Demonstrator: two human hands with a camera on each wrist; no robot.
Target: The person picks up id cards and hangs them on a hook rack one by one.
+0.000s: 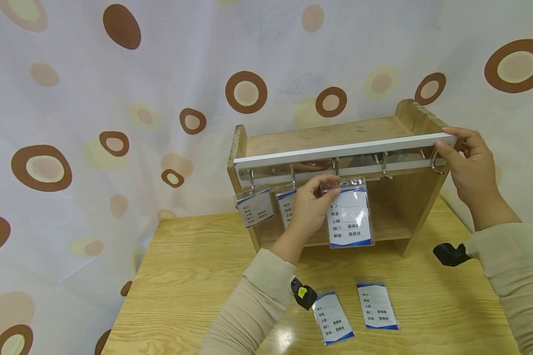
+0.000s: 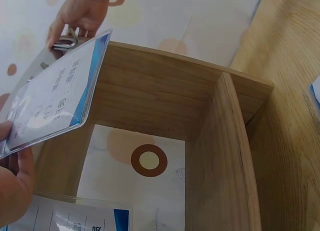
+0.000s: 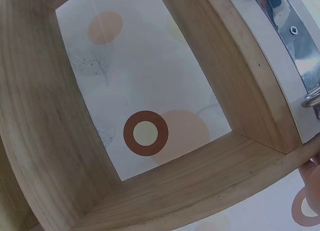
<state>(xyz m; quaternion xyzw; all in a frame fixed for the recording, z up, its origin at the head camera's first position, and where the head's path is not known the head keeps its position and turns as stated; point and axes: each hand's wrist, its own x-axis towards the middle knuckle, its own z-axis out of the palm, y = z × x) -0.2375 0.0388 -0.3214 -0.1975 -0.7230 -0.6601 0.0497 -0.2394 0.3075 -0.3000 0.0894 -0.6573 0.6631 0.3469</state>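
Note:
My left hand pinches the top edge of a clear-sleeved name badge just below the middle hook of a metal hook rail. Whether the hook passes through the badge's slot is hidden by the fingers. Two more badges hang from the hooks to the left: one badge at the end, another partly behind my hand. With thumb and fingers, my right hand grips the right end of the rail and the wooden shelf, beside the last hook.
Two badges lie on the wood-grain table before the shelf: a tilted badge and a straighter badge. Another bare hook sits right of the middle one. A patterned curtain hangs behind the shelf.

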